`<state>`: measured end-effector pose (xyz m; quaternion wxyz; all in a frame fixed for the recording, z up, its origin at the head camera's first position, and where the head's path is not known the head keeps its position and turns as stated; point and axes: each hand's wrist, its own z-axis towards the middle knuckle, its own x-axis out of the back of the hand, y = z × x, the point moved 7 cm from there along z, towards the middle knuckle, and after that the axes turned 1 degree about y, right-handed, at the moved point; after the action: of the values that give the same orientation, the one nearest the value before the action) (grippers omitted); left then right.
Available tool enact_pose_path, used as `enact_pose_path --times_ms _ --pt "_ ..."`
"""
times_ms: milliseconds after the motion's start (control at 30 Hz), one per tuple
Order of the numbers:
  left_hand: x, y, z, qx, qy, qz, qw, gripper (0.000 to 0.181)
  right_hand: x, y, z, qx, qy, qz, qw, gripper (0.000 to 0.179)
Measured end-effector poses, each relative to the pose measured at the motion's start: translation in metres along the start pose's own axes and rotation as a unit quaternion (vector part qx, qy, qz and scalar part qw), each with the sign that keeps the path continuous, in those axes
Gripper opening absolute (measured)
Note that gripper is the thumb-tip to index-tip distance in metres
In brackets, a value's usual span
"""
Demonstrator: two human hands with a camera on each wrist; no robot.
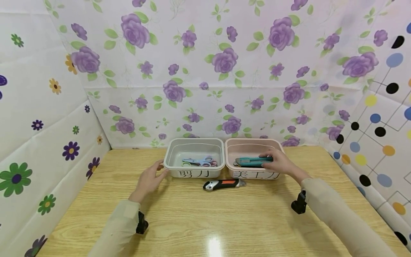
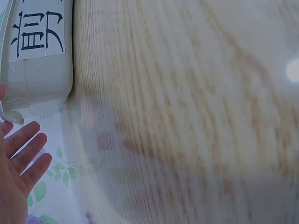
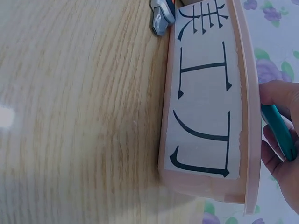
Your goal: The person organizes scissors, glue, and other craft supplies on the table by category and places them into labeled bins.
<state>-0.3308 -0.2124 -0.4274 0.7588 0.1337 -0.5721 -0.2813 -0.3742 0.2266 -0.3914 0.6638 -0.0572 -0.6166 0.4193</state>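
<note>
My right hand (image 1: 278, 162) pinches a teal utility knife (image 1: 252, 161) over the pink bin (image 1: 253, 141), at the bin's right side. In the right wrist view, the teal knife (image 3: 280, 133) lies between thumb and fingers, partly hidden by the bin's rim. At the left end of the grey-white bin (image 1: 195, 140) is my left hand (image 1: 150, 181), its fingers spread and the fingertips by the rim; whether they touch it is unclear. Inside that bin lie scissors (image 1: 199, 161) with light blue and other coloured handles. A black, silver and orange utility knife (image 1: 224, 184) lies in front of the bins.
Both bins stand side by side near the back edge of the wooden table (image 1: 205, 214), with paper labels (image 1: 194, 174) in black characters on their fronts. Behind them hangs a flowered cloth (image 1: 205, 100). Patterned cloths also line the left and right sides.
</note>
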Motion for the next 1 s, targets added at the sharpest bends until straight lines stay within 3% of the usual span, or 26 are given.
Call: enact_pose_path --times_ms 433,1000 --pt "0.000 0.001 0.000 0.002 0.000 0.002 1.0000 0.053 -0.003 0.004 0.008 0.029 0.008 -0.034 0.9990 0.032" --pt "0.000 0.000 0.000 0.004 0.000 0.003 1.0000 0.052 -0.009 0.009 0.015 0.005 -0.013 -0.063 0.9979 0.030"
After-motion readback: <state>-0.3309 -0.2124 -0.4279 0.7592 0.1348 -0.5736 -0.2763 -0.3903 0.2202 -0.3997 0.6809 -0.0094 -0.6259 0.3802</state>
